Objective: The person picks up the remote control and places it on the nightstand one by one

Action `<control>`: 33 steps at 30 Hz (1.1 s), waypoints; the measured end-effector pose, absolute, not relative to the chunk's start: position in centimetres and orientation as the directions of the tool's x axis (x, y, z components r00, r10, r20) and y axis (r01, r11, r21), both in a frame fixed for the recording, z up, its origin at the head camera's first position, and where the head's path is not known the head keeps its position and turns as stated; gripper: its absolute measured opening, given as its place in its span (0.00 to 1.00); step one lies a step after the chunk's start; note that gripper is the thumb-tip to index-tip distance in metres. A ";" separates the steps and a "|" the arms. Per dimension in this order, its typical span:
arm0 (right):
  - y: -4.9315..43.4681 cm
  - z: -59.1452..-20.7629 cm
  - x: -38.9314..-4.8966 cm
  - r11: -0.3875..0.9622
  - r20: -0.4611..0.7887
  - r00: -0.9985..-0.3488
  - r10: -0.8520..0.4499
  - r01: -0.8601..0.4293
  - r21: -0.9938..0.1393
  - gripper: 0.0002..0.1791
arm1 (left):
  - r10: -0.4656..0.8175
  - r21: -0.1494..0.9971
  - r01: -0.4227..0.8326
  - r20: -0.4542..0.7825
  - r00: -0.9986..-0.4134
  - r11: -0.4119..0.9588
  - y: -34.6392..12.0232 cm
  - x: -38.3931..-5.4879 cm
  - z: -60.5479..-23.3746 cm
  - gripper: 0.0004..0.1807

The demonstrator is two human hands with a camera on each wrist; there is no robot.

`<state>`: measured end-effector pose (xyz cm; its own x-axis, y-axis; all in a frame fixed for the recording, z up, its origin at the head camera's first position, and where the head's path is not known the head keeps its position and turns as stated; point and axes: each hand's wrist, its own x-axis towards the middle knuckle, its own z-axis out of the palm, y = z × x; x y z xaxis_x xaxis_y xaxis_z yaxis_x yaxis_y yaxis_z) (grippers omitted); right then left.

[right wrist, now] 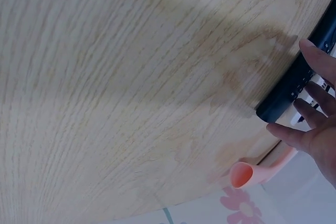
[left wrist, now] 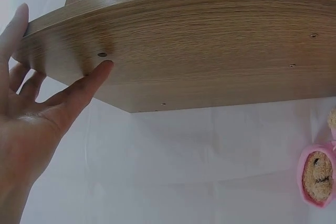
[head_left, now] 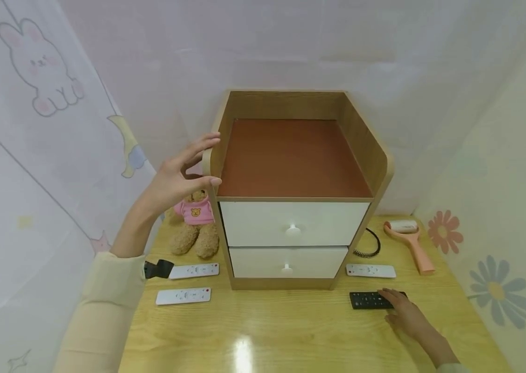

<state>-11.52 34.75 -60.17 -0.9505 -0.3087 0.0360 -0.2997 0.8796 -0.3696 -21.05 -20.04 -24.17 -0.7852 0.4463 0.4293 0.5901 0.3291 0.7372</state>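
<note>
A small wooden cabinet (head_left: 295,158) with two white drawers stands on the table, both drawers closed. My left hand (head_left: 176,178) reaches over its left side panel (left wrist: 210,40), thumb and fingers spread apart at the rim. In the left wrist view one fingertip lies against the panel's outer face, near a small hole. My right hand (head_left: 404,313) is at the right end of a black remote control (head_left: 367,300) lying on the table. Its fingers are extended over the remote in the right wrist view, partly cut off by the frame edge.
Two white remotes (head_left: 195,270) (head_left: 183,296) and a black bow (head_left: 159,269) lie left of the cabinet, near a teddy bear (head_left: 196,212) in pink. On the right are another white remote (head_left: 371,271), a black coil (head_left: 372,251) and an orange lint roller (head_left: 414,243).
</note>
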 end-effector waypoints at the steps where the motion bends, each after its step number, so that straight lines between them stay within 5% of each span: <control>1: 34.7 -60.1 -11.6 0.881 0.026 -0.950 -0.310 -0.297 -0.368 0.36 | 0.445 0.741 0.588 0.429 -0.786 0.325 -20.1 -21.0 -24.2 0.38; 15: 34.3 -59.8 -14.0 0.920 -0.022 -0.959 -0.282 -0.264 -0.290 0.34 | 0.433 0.698 0.634 0.484 -0.760 0.333 -20.7 -20.8 -23.7 0.36; 27: 35.5 -61.3 -13.7 0.870 0.114 -0.930 -0.349 -0.367 -0.329 0.30 | 0.455 0.705 0.656 0.508 -0.732 0.268 -20.5 -21.5 -24.6 0.37; 33: 35.7 -61.3 -13.3 0.890 0.063 -0.950 -0.305 -0.308 -0.337 0.28 | 0.443 0.717 0.645 0.503 -0.742 0.265 -20.3 -21.6 -24.8 0.37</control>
